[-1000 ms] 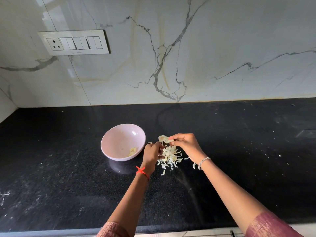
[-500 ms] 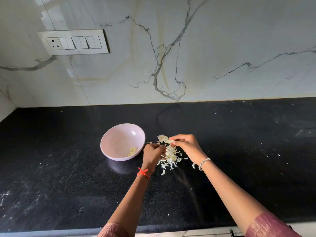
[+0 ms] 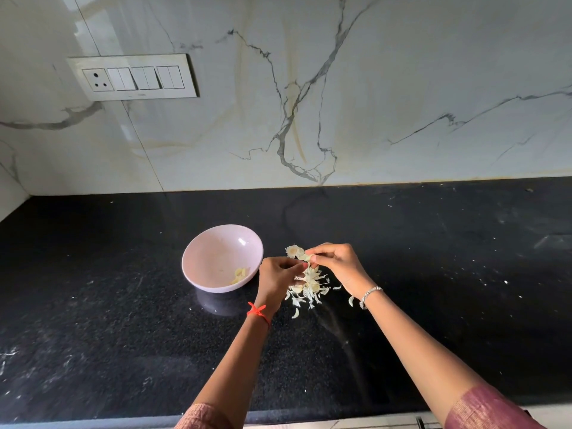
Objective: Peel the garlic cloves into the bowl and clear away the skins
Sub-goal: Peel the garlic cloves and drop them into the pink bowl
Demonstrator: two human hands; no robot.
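Note:
A pale pink bowl (image 3: pixel 221 240) sits on the black counter with a few peeled garlic pieces (image 3: pixel 240 274) at its near side. Just right of the bowl my left hand (image 3: pixel 276 278) and my right hand (image 3: pixel 337 265) meet above a pile of papery garlic skins (image 3: pixel 308 289). My right hand pinches a garlic piece (image 3: pixel 297 253) with skin still on it. My left hand's fingertips pinch at the same garlic from the left. Loose skin flakes lie scattered toward my wrists.
The black stone counter (image 3: pixel 433 274) runs wide to both sides, its front edge near the bottom of the frame. A marble backsplash rises behind, carrying a switch and socket panel (image 3: pixel 133 77) at upper left.
Both hands stay in nearly the same spot over the skin pile. The fingers have shifted slightly on the garlic; the bowl has not moved.

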